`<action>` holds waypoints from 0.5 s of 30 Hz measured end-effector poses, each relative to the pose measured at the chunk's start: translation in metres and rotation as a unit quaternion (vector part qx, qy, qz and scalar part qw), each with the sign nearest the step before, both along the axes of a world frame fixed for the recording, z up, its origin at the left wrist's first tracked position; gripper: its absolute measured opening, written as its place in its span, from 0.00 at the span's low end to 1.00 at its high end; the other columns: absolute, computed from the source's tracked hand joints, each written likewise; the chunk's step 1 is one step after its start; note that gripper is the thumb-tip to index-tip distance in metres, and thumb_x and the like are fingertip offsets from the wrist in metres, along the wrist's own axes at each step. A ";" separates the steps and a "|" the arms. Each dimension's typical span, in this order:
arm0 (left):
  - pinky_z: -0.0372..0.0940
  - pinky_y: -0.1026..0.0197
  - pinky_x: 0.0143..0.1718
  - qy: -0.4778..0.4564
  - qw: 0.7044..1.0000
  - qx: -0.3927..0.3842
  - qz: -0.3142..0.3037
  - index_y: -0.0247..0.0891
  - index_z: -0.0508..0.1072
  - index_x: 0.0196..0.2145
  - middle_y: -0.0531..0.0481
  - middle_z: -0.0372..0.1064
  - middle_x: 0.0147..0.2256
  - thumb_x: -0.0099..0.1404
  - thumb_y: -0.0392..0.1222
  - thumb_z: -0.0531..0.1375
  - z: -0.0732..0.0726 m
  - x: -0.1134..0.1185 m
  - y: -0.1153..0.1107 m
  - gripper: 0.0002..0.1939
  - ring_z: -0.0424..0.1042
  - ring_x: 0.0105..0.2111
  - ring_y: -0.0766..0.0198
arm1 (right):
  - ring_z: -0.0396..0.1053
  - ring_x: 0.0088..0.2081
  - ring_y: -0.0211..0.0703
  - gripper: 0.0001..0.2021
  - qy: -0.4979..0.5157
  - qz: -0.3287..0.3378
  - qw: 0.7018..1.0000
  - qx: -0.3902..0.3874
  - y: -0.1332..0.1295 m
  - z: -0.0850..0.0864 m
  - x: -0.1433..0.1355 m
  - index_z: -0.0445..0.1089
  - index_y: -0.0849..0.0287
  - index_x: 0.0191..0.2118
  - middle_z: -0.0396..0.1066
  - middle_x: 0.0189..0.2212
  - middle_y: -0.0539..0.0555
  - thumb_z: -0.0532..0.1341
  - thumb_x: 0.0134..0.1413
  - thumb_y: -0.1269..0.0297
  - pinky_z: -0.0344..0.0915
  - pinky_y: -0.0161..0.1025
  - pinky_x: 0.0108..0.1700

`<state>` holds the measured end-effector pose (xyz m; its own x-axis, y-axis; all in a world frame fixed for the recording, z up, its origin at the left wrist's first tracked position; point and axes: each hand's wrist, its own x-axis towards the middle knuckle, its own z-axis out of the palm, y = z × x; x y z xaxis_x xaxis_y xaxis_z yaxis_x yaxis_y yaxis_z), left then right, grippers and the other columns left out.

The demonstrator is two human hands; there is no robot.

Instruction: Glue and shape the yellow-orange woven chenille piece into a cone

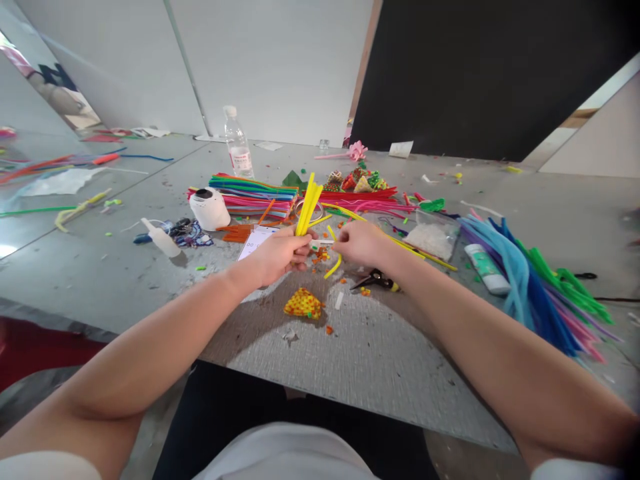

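My left hand is closed round a bundle of yellow pipe cleaners that stands upright from the fingers. My right hand is pinched just to its right. A thin white strip spans the small gap between the hands, its right end at my right fingertips. Close to those fingertips is a bent yellow pipe cleaner; whether it is held too I cannot tell. Below the hands lies a yellow and orange speckled triangular piece. Black-bladed scissors rest under my right wrist.
A phone lies behind my left hand. Farther back are a white roll-shaped container, a water bottle and pipe cleaner bundles. A squeeze bottle is at left; at right are a white tube and blue pipe cleaners.
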<state>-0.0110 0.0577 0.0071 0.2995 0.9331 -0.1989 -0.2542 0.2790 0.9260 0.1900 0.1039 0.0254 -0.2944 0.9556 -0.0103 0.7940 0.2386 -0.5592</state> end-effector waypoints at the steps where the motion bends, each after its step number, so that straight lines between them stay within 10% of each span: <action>1: 0.58 0.67 0.23 0.007 1.000 0.005 0.009 0.38 0.73 0.37 0.61 0.52 0.21 0.68 0.39 0.65 0.000 0.001 -0.001 0.04 0.55 0.19 0.72 | 0.58 0.18 0.34 0.15 0.046 -0.002 0.999 0.006 -0.001 0.003 -0.001 0.65 0.58 0.19 0.63 0.15 0.47 0.69 0.47 0.73 0.53 0.37 0.23; 8: 0.52 0.69 0.23 0.004 0.997 0.066 -0.036 0.36 0.73 0.36 0.57 0.58 0.27 0.64 0.50 0.70 -0.003 0.008 -0.006 0.15 0.55 0.22 0.75 | 0.68 0.22 0.36 0.14 0.357 -0.028 0.933 0.033 -0.013 0.003 -0.020 0.64 0.54 0.32 0.73 0.26 0.49 0.72 0.52 0.61 0.68 0.39 0.24; 15: 0.53 0.70 0.23 -0.097 0.993 0.010 -0.064 0.33 0.73 0.32 0.54 0.64 0.27 0.62 0.36 0.70 -0.003 0.004 -0.002 0.09 0.59 0.23 0.74 | 0.69 0.24 0.35 0.22 0.470 0.004 0.882 -0.027 -0.016 -0.004 -0.026 0.69 0.56 0.35 0.74 0.28 0.49 0.77 0.42 0.52 0.68 0.37 0.25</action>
